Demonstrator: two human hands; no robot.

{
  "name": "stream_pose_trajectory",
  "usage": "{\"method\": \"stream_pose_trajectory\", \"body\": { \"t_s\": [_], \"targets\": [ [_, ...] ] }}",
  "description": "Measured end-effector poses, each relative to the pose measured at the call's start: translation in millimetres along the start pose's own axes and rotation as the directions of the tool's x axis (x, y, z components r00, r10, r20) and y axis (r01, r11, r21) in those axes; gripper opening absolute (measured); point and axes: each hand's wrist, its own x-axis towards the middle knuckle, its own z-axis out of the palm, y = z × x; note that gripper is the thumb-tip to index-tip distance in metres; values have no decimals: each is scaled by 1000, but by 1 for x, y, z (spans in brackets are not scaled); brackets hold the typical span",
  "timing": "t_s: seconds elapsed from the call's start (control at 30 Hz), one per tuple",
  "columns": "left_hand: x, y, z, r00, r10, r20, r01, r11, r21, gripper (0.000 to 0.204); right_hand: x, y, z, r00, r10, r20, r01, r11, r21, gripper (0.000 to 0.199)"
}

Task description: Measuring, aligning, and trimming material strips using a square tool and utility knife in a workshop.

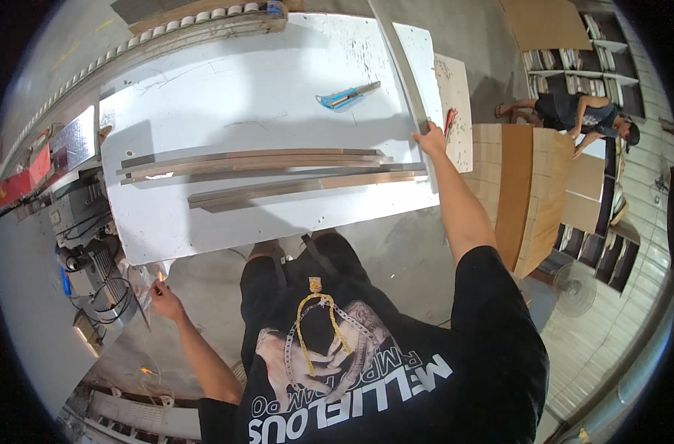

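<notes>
My right hand (431, 140) is closed around the lower part of a long grey strip (401, 63), which runs up past the far edge of the white table (278, 133) along its right side. Off the table's near left corner, my left hand (165, 299) is pinched on a small orange-tipped thing that I cannot make out, close to some clear plastic. Several long brown-grey strips (255, 164) lie lengthwise across the table, and a nearer strip bundle (300, 188) is alongside them. A blue utility knife (348, 96) rests farther back on the tabletop.
Motor-like machinery (93, 259) with cables stands at the left. A roller rail (182, 29) borders the far left. At the right are a red-handled tool (450, 122), stacked cardboard (503, 196), a fan (575, 287), shelves (570, 59) and another person (585, 115).
</notes>
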Motion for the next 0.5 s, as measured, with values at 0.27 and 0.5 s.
{"method": "stream_pose_trajectory", "body": {
  "t_s": [0.27,0.5],
  "targets": [
    [-51,62,-8,990,-31,141,58,980,-191,28,62,88,9,949,-277,-151,300,940,162,71],
    [-66,112,-32,997,22,73,5,938,-347,25,-14,-5,-60,869,-483,-108,480,771,418,57]
  ]
}}
